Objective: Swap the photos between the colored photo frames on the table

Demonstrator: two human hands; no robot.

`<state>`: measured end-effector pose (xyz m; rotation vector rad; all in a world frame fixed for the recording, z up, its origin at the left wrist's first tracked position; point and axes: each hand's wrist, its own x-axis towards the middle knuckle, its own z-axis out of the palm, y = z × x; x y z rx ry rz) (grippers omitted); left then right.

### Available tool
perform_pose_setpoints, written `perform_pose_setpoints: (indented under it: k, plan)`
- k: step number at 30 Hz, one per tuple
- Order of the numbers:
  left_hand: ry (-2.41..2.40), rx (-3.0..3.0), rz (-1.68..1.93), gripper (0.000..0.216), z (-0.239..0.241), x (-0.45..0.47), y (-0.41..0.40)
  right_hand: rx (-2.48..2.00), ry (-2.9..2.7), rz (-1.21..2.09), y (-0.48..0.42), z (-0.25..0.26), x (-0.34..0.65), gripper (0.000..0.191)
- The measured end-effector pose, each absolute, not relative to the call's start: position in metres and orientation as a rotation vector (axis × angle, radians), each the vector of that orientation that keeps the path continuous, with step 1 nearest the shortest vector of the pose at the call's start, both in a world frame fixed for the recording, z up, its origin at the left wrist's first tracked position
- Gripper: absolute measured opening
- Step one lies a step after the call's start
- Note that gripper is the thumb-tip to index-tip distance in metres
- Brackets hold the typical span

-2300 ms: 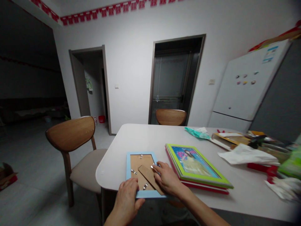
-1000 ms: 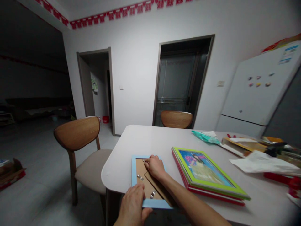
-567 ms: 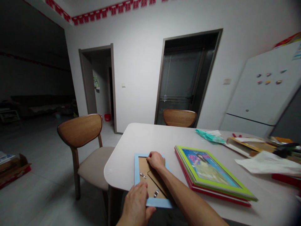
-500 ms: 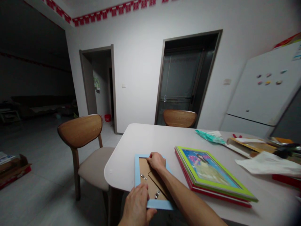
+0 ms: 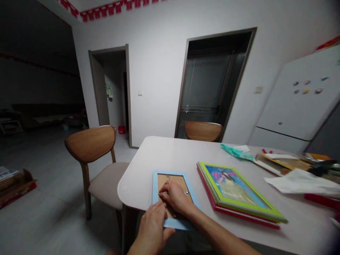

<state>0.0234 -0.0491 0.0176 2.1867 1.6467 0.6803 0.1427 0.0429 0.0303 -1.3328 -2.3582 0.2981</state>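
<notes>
A light blue picture frame (image 5: 193, 193) lies back side up near the table's front edge, its brown backing board (image 5: 178, 180) showing. My left hand (image 5: 154, 221) grips the lower left corner, fingers on top and thumb at the near edge. With fingers pinched together, my right hand (image 5: 174, 196) works at a small metal clip (image 5: 159, 194) on the left side of the board; the fingers mostly cover it. Other clips show at the top (image 5: 168, 177) and on the right side (image 5: 187, 192). My right hand and forearm hide the lower part of the board.
Right of my hands lies a stack of picture frames, a green one (image 5: 220, 202) on top of a red one. Farther right are a teal and white packet (image 5: 236, 152), white paper (image 5: 302, 182) and cardboard. Wooden chairs (image 5: 91, 143) stand at the left and behind the table (image 5: 170, 152).
My right hand has moved from the board's upper right area to the clip on its left side. Clips at the top and right now show. My left hand keeps its hold on the corner.
</notes>
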Motion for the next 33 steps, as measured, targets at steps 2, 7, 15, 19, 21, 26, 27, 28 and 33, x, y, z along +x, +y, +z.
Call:
perform_pose_setpoints:
  k: [2,7,15,19,21,26,27,28,33]
  plan:
    - [1.646,2.193,0.677,0.056,0.016,0.023,-0.049,-1.332,-2.351,0.256,0.041,0.029,0.141,0.018]
    - [1.637,2.209,0.696,0.054,0.017,0.022,-0.047,-1.257,-2.431,0.203,0.041,0.027,0.139,0.02]
    - [1.62,2.219,0.738,0.053,0.016,0.02,-0.047,-1.178,-2.416,0.278,0.036,0.031,0.151,0.022]
    - [1.62,2.225,0.745,0.051,0.017,0.016,-0.045,-1.11,-2.435,0.388,0.019,0.037,0.171,0.024]
    - [1.623,2.219,0.751,0.046,0.018,0.015,-0.044,-1.031,-2.532,0.387,0.008,0.04,0.179,0.024]
    - [1.609,2.21,0.744,0.041,0.019,0.012,-0.042,-0.912,-2.564,0.285,-0.008,0.04,0.187,0.025]
    - [1.606,2.209,0.742,0.041,0.019,0.012,-0.041,-0.885,-2.567,0.281,-0.009,0.04,0.188,0.025]
    - [1.604,2.21,0.738,0.042,0.019,0.011,-0.041,-0.86,-2.569,0.28,-0.01,0.04,0.189,0.025]
    - [1.621,2.238,0.71,0.043,0.024,0.015,-0.043,-0.832,-2.524,0.32,-0.015,0.039,0.192,0.025]
